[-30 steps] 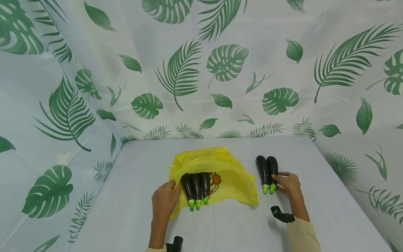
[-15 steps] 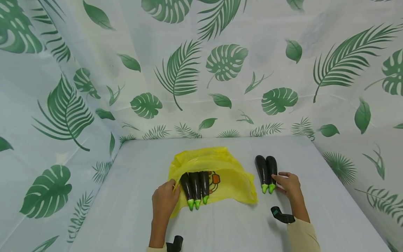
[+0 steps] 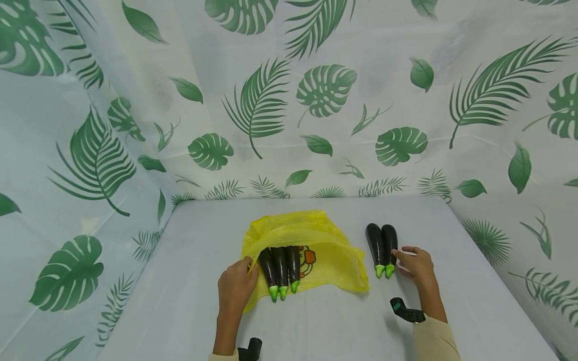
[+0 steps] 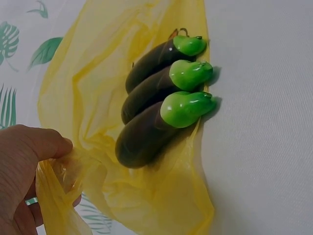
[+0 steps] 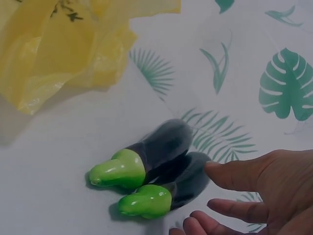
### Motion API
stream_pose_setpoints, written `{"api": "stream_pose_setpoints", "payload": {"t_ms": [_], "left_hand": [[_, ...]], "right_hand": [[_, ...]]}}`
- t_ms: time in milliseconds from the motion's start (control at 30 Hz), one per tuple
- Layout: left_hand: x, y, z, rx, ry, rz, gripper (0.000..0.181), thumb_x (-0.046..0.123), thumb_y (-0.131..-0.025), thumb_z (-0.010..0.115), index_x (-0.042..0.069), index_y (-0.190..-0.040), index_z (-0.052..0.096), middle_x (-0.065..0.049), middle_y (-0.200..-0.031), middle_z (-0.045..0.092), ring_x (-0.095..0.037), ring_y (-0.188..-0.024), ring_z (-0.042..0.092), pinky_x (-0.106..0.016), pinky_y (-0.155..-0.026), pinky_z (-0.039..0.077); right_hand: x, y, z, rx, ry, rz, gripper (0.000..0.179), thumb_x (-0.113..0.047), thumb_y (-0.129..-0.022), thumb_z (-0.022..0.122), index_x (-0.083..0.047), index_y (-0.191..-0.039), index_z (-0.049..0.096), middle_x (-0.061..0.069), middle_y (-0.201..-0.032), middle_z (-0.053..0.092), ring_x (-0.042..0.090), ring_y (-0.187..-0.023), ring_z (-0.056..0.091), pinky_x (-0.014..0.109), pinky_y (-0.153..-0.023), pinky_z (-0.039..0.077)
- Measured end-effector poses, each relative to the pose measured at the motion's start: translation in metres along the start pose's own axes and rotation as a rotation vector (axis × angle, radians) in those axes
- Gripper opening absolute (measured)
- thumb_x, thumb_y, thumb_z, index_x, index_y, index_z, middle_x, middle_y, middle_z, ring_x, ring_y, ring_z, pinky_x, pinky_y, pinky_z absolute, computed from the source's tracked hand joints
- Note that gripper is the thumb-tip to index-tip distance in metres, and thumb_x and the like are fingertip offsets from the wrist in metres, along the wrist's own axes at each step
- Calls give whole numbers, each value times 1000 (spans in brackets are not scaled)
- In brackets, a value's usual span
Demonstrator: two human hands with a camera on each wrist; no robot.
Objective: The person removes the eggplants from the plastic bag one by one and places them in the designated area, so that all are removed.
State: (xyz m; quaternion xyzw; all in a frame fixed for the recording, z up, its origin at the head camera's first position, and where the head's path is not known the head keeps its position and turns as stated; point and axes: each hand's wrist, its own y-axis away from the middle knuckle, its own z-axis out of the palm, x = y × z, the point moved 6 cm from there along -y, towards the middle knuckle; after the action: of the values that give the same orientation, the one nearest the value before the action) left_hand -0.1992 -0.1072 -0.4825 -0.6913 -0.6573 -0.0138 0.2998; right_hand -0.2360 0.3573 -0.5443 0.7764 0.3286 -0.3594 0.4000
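Note:
A yellow plastic bag [image 3: 334,268] lies with its mouth held up, and three dark eggplants [image 4: 146,137] with green stem ends lie inside, stems toward the opening. My left hand [image 3: 237,286] pinches the left edge of the bag's mouth between thumb and fingers. To the right of the bag, two more eggplants [image 3: 376,245] lie side by side on the table. My right hand [image 3: 416,264] is beside the nearer one, fingers extended and apart; its thumb overlaps the eggplant's edge in view, and I cannot tell whether it touches.
The table [image 3: 311,326] has a white cover. Leaf-patterned cloth walls [image 3: 271,110] rise behind it and on both sides. A dark wrist-worn camera [image 3: 406,309] sits on the right wrist.
The right hand has shifted very slightly right, away from the loose eggplants. The left hand, the bag and all the eggplants stay where they were.

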Motion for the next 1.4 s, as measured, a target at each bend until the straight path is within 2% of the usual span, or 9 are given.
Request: {"api": "stream_pose_setpoints", "payload": {"t_ms": [267,433,533,633,700,833,1000,1133,1400], "left_hand": [[-1,-1,0,-12,1,-9,19,21,-87,71,11,-76,61,4,-54,43,-8,-47,32,-22,-44,27],[-2,-1,2,-13,-1,-8,17,21,-87,72,11,-77,62,5,-54,42,-8,-47,33,-22,-45,28],[-3,-1,2,-13,1,-9,17,21,-87,72,11,-77,62,5,-54,42,-8,-47,32,-22,-45,27],[-2,-1,3,-14,4,-9,17,21,-87,72,11,-77,62,5,-54,43,-9,-47,32,-23,-45,27],[-2,0,3,-11,4,-3,17,21,-87,72,11,-77,62,4,-54,44,-9,-47,32,-23,-45,27],[-1,1,2,-4,-7,7,17,21,-86,72,10,-77,62,4,-54,44,-9,-47,32,-23,-45,27],[-1,1,2,-1,-9,13,17,20,-86,73,10,-77,62,5,-53,42,-9,-47,32,-22,-45,27],[0,1,1,20,-10,26,17,20,-85,74,9,-78,63,4,-53,43,-8,-47,31,-22,-45,27],[0,0,0,35,-22,26,16,19,-84,75,9,-79,64,4,-54,45,-8,-47,32,-21,-46,29]], "right_hand": [[22,-40,-3,0,17,-65,70,-44,-89,66,-3,-142,43,28,-142,45,39,-118,54,16,-50,48],[44,-79,2,42,86,-157,83,-66,-85,58,-9,-143,44,22,-140,49,35,-120,54,23,-71,56],[42,-85,4,61,92,-212,87,-73,-81,55,-11,-142,45,19,-136,53,33,-118,55,28,-77,57],[22,-68,5,53,75,-263,83,-70,-84,55,-11,-142,46,18,-134,54,31,-115,58,26,-72,57],[-7,-32,4,33,55,-306,73,-61,-90,55,-9,-141,47,20,-134,53,33,-115,58,30,-77,58],[-48,20,6,3,2,-477,55,-47,-94,57,-9,-134,55,11,-120,61,14,-100,62,25,-78,56],[-84,67,14,-43,29,-668,47,-33,-99,56,0,-132,54,22,-120,60,-2,-91,60,16,-76,53],[-100,85,22,-87,33,-784,40,-25,-98,58,0,-130,56,23,-114,64,-11,-84,58,11,-73,51],[-112,105,40,-250,-1,-934,29,-14,-97,59,-3,-124,60,17,-107,65,0,-86,62,17,-75,53]]}}
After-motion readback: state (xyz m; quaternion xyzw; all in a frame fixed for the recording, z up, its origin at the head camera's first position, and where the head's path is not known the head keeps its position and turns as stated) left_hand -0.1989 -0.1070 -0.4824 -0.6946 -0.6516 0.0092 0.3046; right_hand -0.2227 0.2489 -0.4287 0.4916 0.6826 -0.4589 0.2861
